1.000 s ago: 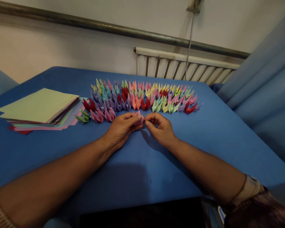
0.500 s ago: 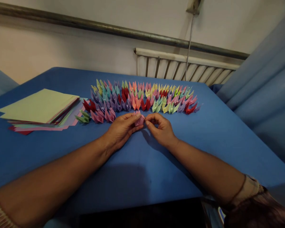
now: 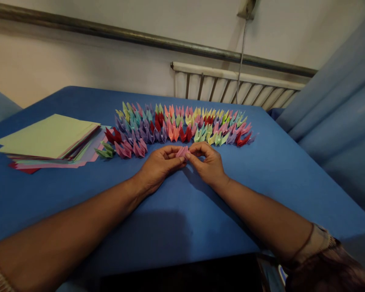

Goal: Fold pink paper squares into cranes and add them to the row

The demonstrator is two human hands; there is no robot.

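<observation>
A small pink origami crane (image 3: 182,151), its pleated body partly covered by fingers, is held between my two hands above the blue table. My left hand (image 3: 159,165) grips it from the left, thumb in front and fingers behind. From the right, my right hand (image 3: 207,164) pinches its other side between thumb and forefinger. Just beyond stand rows of folded paper cranes in many colours, among them a red crane (image 3: 186,134) and an orange crane (image 3: 173,132). Left of my hands sit a pink crane (image 3: 139,148) and a green crane (image 3: 106,150).
A stack of coloured paper sheets (image 3: 48,136), pale green on top, lies on the left of the blue table (image 3: 255,194). Behind the table are a radiator (image 3: 219,83) and a wall pipe (image 3: 140,37). A blue curtain (image 3: 340,109) hangs at the right.
The pink crane has turned and shifted slightly right, now showing pleats. My left thumb has moved lower, and my right fingers have closed in onto the paper.
</observation>
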